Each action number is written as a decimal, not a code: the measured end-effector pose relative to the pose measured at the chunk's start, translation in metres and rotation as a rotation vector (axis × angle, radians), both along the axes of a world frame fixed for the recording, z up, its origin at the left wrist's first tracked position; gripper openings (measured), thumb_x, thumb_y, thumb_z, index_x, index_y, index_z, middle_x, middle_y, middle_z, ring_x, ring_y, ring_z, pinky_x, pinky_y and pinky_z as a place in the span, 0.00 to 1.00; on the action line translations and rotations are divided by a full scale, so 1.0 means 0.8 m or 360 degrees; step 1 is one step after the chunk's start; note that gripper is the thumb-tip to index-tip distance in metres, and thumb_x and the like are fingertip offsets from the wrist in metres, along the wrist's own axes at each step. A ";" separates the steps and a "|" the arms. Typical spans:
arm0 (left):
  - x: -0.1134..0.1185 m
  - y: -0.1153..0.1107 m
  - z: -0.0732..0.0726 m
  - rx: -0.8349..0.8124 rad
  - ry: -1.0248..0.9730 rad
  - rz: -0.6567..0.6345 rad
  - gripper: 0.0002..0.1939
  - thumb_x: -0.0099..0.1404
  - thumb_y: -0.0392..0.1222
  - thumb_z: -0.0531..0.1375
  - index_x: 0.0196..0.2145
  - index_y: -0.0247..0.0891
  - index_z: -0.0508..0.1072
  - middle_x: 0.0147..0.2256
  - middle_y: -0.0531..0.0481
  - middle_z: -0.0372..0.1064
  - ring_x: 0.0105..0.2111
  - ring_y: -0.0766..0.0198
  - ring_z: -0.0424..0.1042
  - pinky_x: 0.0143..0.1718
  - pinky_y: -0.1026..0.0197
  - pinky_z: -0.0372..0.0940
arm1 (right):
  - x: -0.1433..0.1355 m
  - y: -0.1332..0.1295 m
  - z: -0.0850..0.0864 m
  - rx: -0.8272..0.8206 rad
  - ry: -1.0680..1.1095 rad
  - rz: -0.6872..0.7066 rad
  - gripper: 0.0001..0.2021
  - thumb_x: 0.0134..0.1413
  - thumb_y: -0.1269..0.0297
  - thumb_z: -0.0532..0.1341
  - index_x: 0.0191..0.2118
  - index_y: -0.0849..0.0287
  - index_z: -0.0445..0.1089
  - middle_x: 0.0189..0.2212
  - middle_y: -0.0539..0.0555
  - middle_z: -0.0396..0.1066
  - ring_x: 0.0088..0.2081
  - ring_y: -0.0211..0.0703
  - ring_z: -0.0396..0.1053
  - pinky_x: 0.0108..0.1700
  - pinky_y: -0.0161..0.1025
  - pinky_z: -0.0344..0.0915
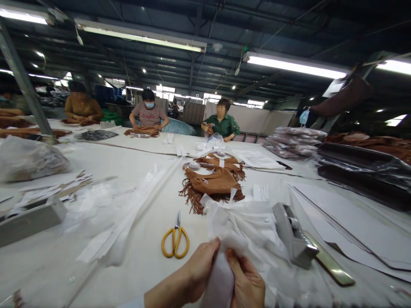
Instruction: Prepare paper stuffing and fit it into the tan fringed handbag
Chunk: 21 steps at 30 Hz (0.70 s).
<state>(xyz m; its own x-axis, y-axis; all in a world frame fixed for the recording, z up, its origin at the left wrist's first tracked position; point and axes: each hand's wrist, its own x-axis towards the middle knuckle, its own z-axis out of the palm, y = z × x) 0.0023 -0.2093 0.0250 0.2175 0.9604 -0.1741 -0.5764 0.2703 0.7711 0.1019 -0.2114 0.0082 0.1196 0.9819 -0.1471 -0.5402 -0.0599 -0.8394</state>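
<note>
Between my two hands, close to the table's front edge, is a strip of thin white tissue-like sheet (220,280). My left hand (201,265) pinches its left edge between thumb and fingers. The right edge is gripped by my right hand (245,278), its fingers curled and the thumb on top. Just beyond lies a crumpled pile of white sheets (247,222). Scissors with yellow handles (175,241) rest left of my left hand, blades pointing away. Farther off, brown fringed bags (213,182) lie on the table.
A grey tape dispenser (293,235) stands right of my hands, beside a brass-coloured bar (332,261). Another dispenser (32,220) is at left, near a clear plastic bag (30,160). Flat white sheets (346,222) lie at right. Several co-workers, one in green (221,125), work across the table.
</note>
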 end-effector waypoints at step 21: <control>0.032 -0.015 0.027 -0.0126 -0.0186 0.0227 0.15 0.62 0.51 0.58 0.32 0.35 0.72 0.30 0.46 0.72 0.36 0.57 0.70 0.40 0.60 0.62 | 0.006 0.000 -0.001 0.0195 -0.0058 -0.0387 0.17 0.30 0.56 0.75 0.31 0.56 0.77 0.29 0.52 0.79 0.30 0.45 0.74 0.32 0.38 0.72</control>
